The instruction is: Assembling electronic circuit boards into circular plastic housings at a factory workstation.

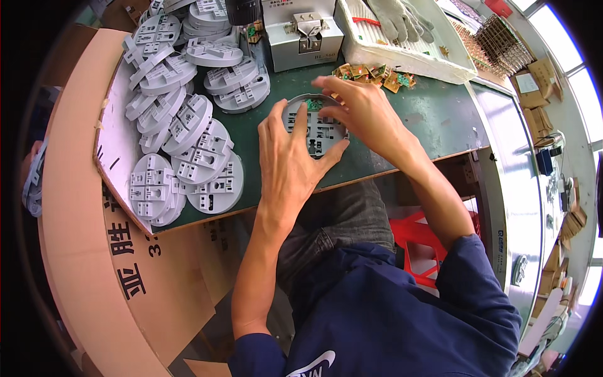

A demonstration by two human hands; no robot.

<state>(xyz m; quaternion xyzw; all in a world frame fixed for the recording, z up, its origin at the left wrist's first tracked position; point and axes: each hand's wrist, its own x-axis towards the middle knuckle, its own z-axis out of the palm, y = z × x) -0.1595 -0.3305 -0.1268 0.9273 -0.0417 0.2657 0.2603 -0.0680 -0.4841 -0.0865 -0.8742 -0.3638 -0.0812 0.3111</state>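
A round grey plastic housing (pixel 333 133) with raised slots lies on the green bench top in front of me. My left hand (pixel 287 151) spans it, fingers along its left side and thumb at its lower right edge. The left index fingertip reaches a small green circuit board (pixel 313 104) near the housing's far rim. Over the housing's right side, my right hand (pixel 370 116) has its thumb and fingers apart, and nothing shows between them. Just beyond the right fingers is a loose pile of small orange-brown and green circuit boards (pixel 377 76).
Stacked grey round housings (pixel 204 151) crowd the bench's left side. At the back stands a metal box with a latch (pixel 303 47). A white foam tray (pixel 408 61) holding grey work gloves (pixel 397 22) is at the far right. The bench's front edge runs close to my lap.
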